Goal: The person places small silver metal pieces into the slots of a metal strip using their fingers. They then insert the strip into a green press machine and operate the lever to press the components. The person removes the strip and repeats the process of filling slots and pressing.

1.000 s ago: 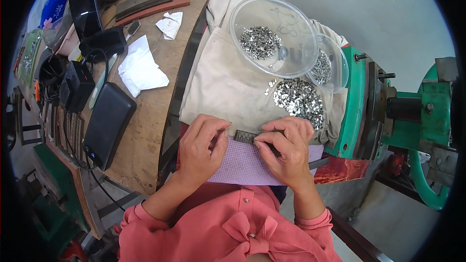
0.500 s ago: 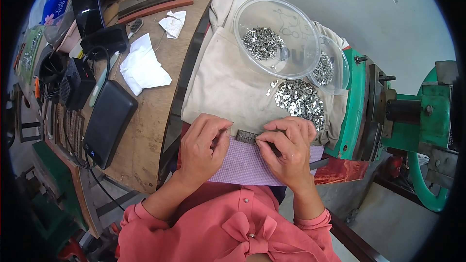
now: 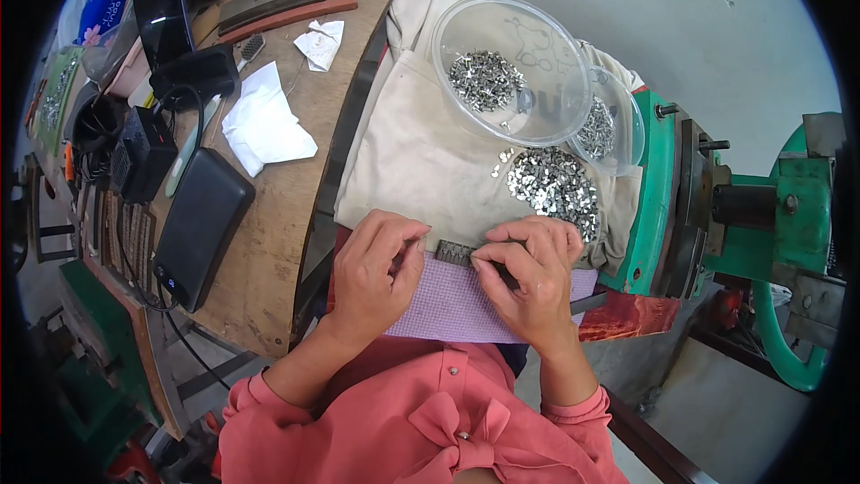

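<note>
With 12 o'clock at the top, a small dark metal block (image 3: 454,253) sits between the two hands, at the far edge of a purple mat (image 3: 443,300). It is longer than it is wide, and its long side goes nearly straight across: one end points just past 9 o'clock, the other just past 3. Little grooves show along its top. The right hand (image 3: 533,273) is bent, with its fingertips at the block's 3 o'clock end; I cannot tell if they squeeze it. The left hand (image 3: 378,262) is at 9 o'clock, just beside the block and not touching it. Its fingers curl in close to the thumb, and I cannot tell if they pinch something tiny. From the block, a heap of shiny metal bits (image 3: 553,190) lies at 2 o'clock on a tan cloth (image 3: 394,143). A big clear tub (image 3: 466,27) with more bits is between 12 and 1, and a smaller clear tub (image 3: 634,125) is just beside it. White paper (image 3: 267,121) lies at 10 on a wooden table (image 3: 269,242).
</note>
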